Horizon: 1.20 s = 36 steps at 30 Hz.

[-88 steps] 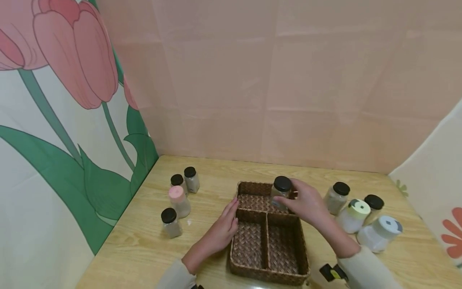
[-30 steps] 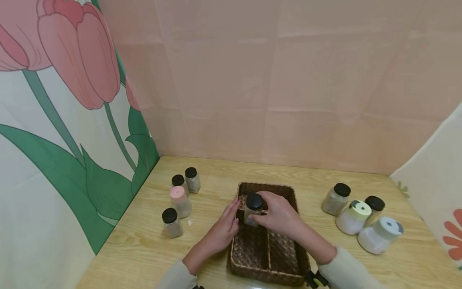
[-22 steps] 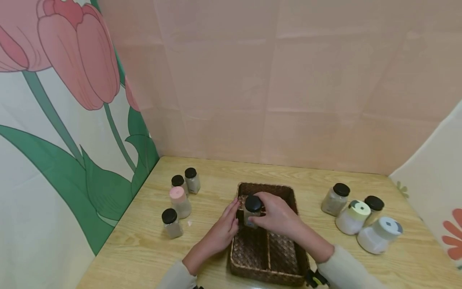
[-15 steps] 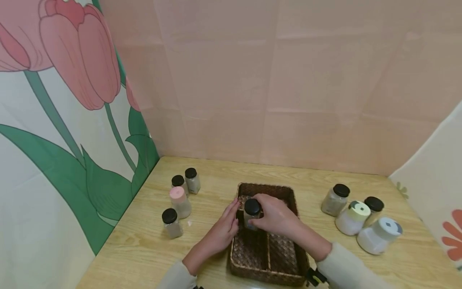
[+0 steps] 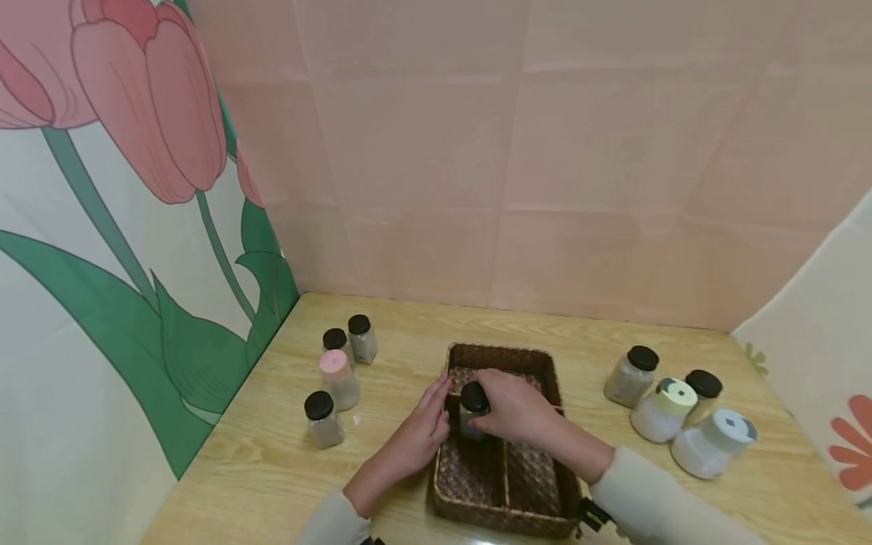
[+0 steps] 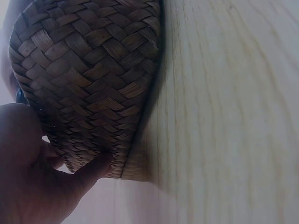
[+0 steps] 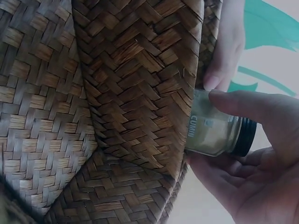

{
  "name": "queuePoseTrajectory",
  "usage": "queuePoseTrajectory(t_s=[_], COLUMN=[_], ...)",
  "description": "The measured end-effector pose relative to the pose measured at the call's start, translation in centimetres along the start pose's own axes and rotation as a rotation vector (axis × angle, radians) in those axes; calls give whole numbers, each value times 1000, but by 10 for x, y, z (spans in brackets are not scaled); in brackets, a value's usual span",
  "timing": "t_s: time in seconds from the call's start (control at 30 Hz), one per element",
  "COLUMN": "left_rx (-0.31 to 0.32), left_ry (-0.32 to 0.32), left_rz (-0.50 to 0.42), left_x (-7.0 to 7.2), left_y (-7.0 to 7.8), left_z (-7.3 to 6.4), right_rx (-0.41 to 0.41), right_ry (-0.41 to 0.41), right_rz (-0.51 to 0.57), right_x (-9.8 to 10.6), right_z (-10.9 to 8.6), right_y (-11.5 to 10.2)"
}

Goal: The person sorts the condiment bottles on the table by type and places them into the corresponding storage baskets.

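Jars [image 5: 344,392] flank the woven basket [image 5: 504,521], four on each side.

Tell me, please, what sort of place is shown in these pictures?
Probably a staged indoor corner for tabletop work, rather than a working kitchen: a tulip-print backdrop and a creased pink backdrop border a wood-grain table, on which a divided woven basket sits.
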<state>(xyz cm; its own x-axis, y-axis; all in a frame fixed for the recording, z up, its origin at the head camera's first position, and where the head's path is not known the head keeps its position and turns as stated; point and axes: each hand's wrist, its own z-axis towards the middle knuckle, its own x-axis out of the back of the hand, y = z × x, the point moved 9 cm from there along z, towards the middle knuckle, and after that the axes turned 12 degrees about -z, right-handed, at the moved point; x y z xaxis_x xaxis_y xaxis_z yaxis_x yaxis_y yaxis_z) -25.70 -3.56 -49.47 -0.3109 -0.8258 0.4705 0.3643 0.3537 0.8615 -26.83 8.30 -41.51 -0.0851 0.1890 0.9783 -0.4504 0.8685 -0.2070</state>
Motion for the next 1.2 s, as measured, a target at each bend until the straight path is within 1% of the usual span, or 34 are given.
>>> queuePoseTrajectory(t_s=[0.17,0.37,0.47,0.7,0.87,1.03,1.2], left_rx=[6,5,6,16,9,1,0], left_ry=[-2,-5,-12,-17,-10,-3,5], left_rz=[4,18,13,0,8,12,9], left_x=[-1,1,1,0,-1,-1,0], left_y=[1,2,3,1,2,2,1], left_z=[0,1,2,3,1,0,0], right_rx=[13,44,46,57,45,7,-20], right_ry=[-11,-40,-56,-70,-103,-132,-110], right_rz=[-50,-222,-257,-276,-241,-211,-146], right_x=[-5,-13,-14,-14,-10,4,23], right_z=[3,7,7,4,-1,-8,-22], right_y=[0,-3,-3,-4,-1,5,14])
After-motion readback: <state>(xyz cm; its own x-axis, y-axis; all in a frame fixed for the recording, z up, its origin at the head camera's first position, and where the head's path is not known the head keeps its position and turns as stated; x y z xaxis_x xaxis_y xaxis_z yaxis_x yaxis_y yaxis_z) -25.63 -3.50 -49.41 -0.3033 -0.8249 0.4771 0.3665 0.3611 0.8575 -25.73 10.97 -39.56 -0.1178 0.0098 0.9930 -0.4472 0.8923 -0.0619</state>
